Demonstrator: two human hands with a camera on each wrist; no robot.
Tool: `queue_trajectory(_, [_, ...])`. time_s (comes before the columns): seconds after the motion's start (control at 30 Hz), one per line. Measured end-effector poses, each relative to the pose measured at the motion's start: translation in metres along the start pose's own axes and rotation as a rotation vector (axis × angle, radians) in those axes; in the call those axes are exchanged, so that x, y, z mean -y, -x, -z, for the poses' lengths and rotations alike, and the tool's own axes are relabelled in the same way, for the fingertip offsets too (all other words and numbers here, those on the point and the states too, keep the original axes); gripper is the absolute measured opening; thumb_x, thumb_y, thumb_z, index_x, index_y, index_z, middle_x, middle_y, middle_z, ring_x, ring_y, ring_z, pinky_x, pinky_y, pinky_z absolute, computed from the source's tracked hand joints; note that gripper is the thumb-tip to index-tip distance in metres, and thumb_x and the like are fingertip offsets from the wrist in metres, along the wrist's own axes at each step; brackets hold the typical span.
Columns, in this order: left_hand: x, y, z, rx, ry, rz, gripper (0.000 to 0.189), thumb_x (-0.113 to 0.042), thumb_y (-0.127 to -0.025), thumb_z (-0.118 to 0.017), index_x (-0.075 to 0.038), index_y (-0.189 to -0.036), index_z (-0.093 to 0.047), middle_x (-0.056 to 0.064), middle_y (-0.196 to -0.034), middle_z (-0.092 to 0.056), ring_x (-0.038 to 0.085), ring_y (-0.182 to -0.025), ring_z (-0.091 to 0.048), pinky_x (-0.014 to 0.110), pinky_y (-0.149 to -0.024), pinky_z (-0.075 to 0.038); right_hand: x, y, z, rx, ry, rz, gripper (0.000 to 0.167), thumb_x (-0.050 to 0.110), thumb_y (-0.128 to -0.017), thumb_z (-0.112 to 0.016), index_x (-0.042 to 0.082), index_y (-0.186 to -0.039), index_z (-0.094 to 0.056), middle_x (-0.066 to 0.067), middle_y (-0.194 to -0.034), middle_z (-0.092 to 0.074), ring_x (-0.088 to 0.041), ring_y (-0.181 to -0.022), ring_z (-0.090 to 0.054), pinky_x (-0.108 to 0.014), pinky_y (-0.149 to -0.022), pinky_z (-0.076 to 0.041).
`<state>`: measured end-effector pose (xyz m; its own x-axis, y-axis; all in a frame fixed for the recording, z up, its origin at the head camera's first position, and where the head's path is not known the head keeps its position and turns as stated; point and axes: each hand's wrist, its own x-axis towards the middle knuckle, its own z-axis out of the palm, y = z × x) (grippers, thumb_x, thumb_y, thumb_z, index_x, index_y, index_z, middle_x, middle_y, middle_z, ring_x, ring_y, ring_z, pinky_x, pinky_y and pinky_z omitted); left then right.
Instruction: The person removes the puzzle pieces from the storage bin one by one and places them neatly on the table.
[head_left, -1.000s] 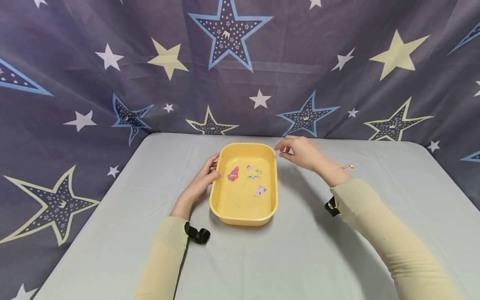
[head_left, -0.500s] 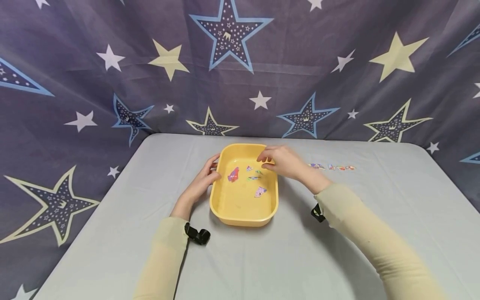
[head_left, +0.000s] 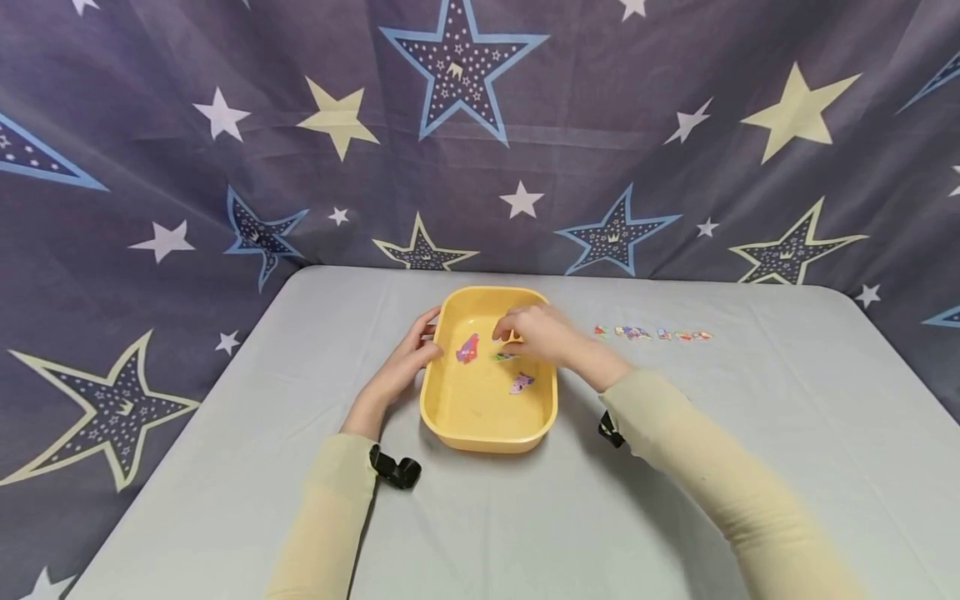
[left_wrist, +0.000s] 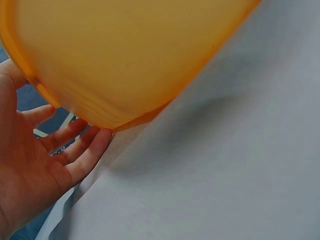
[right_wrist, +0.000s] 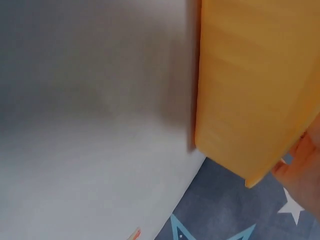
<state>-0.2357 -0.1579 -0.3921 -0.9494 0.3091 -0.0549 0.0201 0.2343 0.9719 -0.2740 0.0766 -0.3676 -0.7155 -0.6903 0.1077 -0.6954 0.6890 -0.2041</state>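
A yellow plastic tub (head_left: 487,417) stands on the table, with several small, flat, sticker-like cut-outs on its floor. Among them are a red-purple cut-out (head_left: 467,349) at left and a pink cut-out (head_left: 521,382) at lower right. My left hand (head_left: 401,362) holds the tub's left side, thumb at the rim and fingers along the outer wall; the left wrist view shows those fingers (left_wrist: 90,150) against the wall. Inside the tub, my right hand (head_left: 543,333) hovers with bent fingers and thumb apart, over a green-and-blue cut-out (head_left: 506,357) that it partly hides.
Right of the tub, several colourful cut-outs (head_left: 633,332) lie in a row on the grey-covered table (head_left: 675,517). A dark star-patterned curtain (head_left: 480,167) hangs behind the table's far edge. Black wrist cameras (head_left: 397,472) sit on both wrists.
My right hand has moved left from beyond the tub's right rim to inside it, over the cut-outs. The row on the table has come into view. My left hand stays put.
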Motion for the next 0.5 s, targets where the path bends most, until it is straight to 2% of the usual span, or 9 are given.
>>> queue_trajectory(0.3, [0.001,-0.001,-0.001,-0.005,-0.007,0.015,0.072,-0.008,-0.079,-0.045,-0.016,-0.145,-0.019,0.022,-0.135,-0.03,0.035,-0.112,-0.041,0.035,-0.086,-0.04,0.002,-0.006,-0.011,0.106,0.039,-0.076,0.022,0.022,-0.079,-0.067,0.018,-0.1,-0.069,0.006,-0.091,-0.067,-0.011,-0.084,-0.059,-0.035,-0.083,-0.041])
queue_trajectory(0.5, [0.002,-0.002,-0.001,-0.01,-0.009,0.01,0.071,-0.008,-0.08,-0.045,-0.016,-0.145,-0.019,0.023,-0.135,-0.03,0.033,-0.11,-0.042,0.036,-0.087,-0.039,0.003,-0.008,-0.014,0.129,0.07,-0.104,0.024,0.025,-0.077,-0.069,0.02,-0.101,-0.07,0.008,-0.091,-0.067,-0.009,-0.082,-0.058,-0.034,-0.082,-0.04])
